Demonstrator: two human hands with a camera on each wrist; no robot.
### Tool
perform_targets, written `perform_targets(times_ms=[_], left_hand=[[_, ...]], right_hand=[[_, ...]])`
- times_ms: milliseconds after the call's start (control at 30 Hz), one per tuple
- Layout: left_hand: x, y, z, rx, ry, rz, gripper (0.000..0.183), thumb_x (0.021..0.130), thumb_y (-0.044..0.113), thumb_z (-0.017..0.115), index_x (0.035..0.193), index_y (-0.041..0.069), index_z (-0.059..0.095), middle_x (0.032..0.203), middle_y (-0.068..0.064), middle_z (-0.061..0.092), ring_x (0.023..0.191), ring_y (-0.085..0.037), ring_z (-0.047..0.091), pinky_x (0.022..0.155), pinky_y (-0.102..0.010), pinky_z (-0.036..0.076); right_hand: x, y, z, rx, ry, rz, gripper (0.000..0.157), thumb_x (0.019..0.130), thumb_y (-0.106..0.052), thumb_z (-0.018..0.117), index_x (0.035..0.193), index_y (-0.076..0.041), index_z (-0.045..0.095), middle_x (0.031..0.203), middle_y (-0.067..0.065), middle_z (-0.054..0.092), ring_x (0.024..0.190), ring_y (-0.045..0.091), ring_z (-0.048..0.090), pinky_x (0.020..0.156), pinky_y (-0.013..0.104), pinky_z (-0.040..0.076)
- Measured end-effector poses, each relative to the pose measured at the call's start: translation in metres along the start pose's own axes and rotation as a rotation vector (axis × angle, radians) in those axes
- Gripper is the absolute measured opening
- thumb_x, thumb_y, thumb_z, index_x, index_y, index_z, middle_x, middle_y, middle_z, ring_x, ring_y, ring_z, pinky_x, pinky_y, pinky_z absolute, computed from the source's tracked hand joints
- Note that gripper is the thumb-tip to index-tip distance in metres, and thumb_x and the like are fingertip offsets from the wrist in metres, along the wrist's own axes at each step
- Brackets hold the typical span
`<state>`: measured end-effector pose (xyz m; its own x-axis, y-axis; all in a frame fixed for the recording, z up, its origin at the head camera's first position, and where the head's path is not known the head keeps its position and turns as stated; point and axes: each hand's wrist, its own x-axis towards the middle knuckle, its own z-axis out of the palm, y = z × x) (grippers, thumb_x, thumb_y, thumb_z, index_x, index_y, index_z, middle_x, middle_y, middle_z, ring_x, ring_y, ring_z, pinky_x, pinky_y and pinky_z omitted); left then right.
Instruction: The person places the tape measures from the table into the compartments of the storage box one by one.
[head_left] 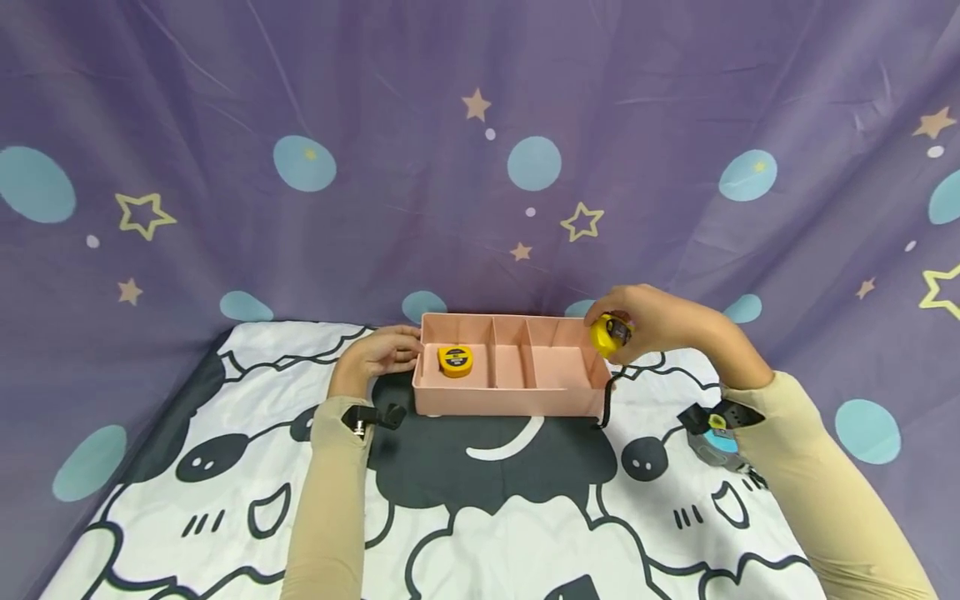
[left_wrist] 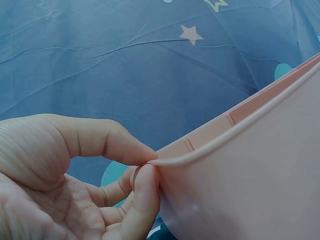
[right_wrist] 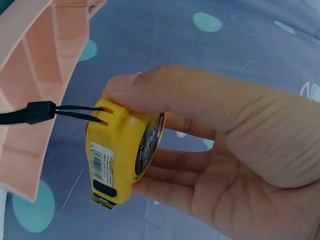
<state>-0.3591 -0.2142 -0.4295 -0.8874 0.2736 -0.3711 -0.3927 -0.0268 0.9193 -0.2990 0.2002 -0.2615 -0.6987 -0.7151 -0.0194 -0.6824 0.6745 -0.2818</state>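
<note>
A pink box (head_left: 510, 403) with three compartments sits in the middle of the table. My left hand (head_left: 388, 350) pinches its left rim between thumb and finger, seen closely in the left wrist view on the box's edge (left_wrist: 240, 185). One yellow tape measure (head_left: 455, 361) lies in the left compartment. Over the box's right end, my right hand (head_left: 648, 317) grips a second yellow tape measure (right_wrist: 117, 150) between thumb and fingers. Its black wrist strap (right_wrist: 40, 113) hangs down past the box's right front corner. The middle and right compartments hold nothing.
A grey and blue round object (head_left: 716, 450) lies on the table to the right, partly hidden under my right forearm. The table bears a white and black cartoon cloth (head_left: 510, 542). A purple patterned curtain (head_left: 420, 242) hangs right behind the box.
</note>
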Motion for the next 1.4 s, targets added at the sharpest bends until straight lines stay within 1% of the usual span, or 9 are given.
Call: perform_targets(times_ms=[233, 333, 500, 667, 800, 1033, 1200, 1300, 1400], left_hand=[[0.003, -0.008, 0.003, -0.016, 0.007, -0.011, 0.049, 0.097, -0.004, 0.056, 0.144, -0.005, 0.041, 0.084, 0.005, 0.069, 0.080, -0.008, 0.068, 0.068, -0.019, 0.060], [0.004, -0.011, 0.004, -0.014, 0.004, -0.015, 0.050, 0.097, -0.003, 0.056, 0.144, -0.005, 0.041, 0.088, 0.003, 0.069, 0.083, -0.009, 0.068, 0.069, -0.019, 0.060], [0.003, -0.014, 0.006, 0.013, 0.025, -0.017, 0.055, 0.095, -0.005, 0.059, 0.147, -0.006, 0.040, 0.100, -0.002, 0.071, 0.085, -0.010, 0.070, 0.070, -0.020, 0.061], [0.003, -0.016, 0.007, 0.005, 0.020, -0.025, 0.054, 0.096, -0.004, 0.059, 0.147, -0.006, 0.040, 0.100, -0.001, 0.071, 0.085, -0.009, 0.070, 0.071, -0.020, 0.061], [0.002, -0.014, 0.005, 0.006, 0.012, -0.024, 0.053, 0.097, -0.003, 0.057, 0.147, -0.006, 0.039, 0.097, 0.001, 0.071, 0.084, -0.009, 0.069, 0.072, -0.021, 0.061], [0.001, -0.008, 0.003, 0.007, -0.013, -0.008, 0.052, 0.098, -0.004, 0.053, 0.147, -0.007, 0.037, 0.085, 0.006, 0.069, 0.080, -0.007, 0.069, 0.070, -0.019, 0.060], [0.001, -0.003, 0.003, 0.003, -0.006, -0.005, 0.052, 0.098, -0.003, 0.054, 0.147, -0.006, 0.037, 0.086, 0.005, 0.069, 0.080, -0.007, 0.067, 0.069, -0.019, 0.060], [0.002, -0.001, 0.001, -0.002, 0.004, -0.012, 0.054, 0.098, -0.003, 0.055, 0.148, -0.005, 0.038, 0.089, 0.004, 0.069, 0.080, -0.008, 0.067, 0.068, -0.019, 0.060], [0.003, 0.001, 0.001, 0.003, 0.009, -0.014, 0.056, 0.098, -0.003, 0.055, 0.150, -0.005, 0.037, 0.089, 0.005, 0.069, 0.081, -0.007, 0.068, 0.068, -0.019, 0.060]], right_hand=[[0.010, -0.008, -0.001, 0.021, 0.038, -0.004, 0.048, 0.071, -0.004, 0.086, 0.117, -0.012, 0.073, 0.107, 0.006, 0.065, 0.090, 0.021, 0.057, 0.077, 0.037, 0.055], [0.014, -0.012, -0.001, 0.014, 0.061, -0.021, 0.050, 0.071, -0.006, 0.088, 0.117, -0.011, 0.072, 0.107, 0.007, 0.065, 0.091, 0.021, 0.058, 0.081, 0.040, 0.056], [0.020, -0.018, -0.002, 0.012, 0.108, -0.049, 0.050, 0.070, -0.006, 0.089, 0.117, -0.011, 0.073, 0.105, 0.006, 0.065, 0.091, 0.020, 0.058, 0.083, 0.040, 0.055], [0.025, -0.026, -0.008, 0.023, 0.134, -0.056, 0.049, 0.072, -0.004, 0.086, 0.119, -0.013, 0.072, 0.107, 0.005, 0.065, 0.092, 0.019, 0.058, 0.085, 0.039, 0.055], [0.030, -0.034, -0.015, 0.026, 0.157, -0.076, 0.050, 0.073, -0.005, 0.087, 0.119, -0.013, 0.071, 0.109, 0.005, 0.065, 0.092, 0.017, 0.059, 0.084, 0.039, 0.055], [0.039, -0.047, -0.030, 0.012, 0.198, -0.109, 0.049, 0.074, -0.004, 0.086, 0.120, -0.011, 0.070, 0.112, 0.005, 0.067, 0.094, 0.018, 0.060, 0.086, 0.040, 0.056], [0.048, -0.052, -0.038, -0.010, 0.239, -0.119, 0.049, 0.074, -0.005, 0.086, 0.120, -0.011, 0.071, 0.110, 0.004, 0.066, 0.094, 0.018, 0.058, 0.084, 0.037, 0.053], [0.053, -0.055, -0.043, -0.018, 0.256, -0.114, 0.049, 0.074, -0.007, 0.086, 0.120, -0.012, 0.071, 0.111, 0.004, 0.066, 0.096, 0.018, 0.057, 0.087, 0.036, 0.048], [0.059, -0.059, -0.049, -0.012, 0.256, -0.093, 0.048, 0.074, -0.007, 0.085, 0.120, -0.013, 0.071, 0.113, 0.004, 0.065, 0.099, 0.019, 0.056, 0.089, 0.035, 0.048]])
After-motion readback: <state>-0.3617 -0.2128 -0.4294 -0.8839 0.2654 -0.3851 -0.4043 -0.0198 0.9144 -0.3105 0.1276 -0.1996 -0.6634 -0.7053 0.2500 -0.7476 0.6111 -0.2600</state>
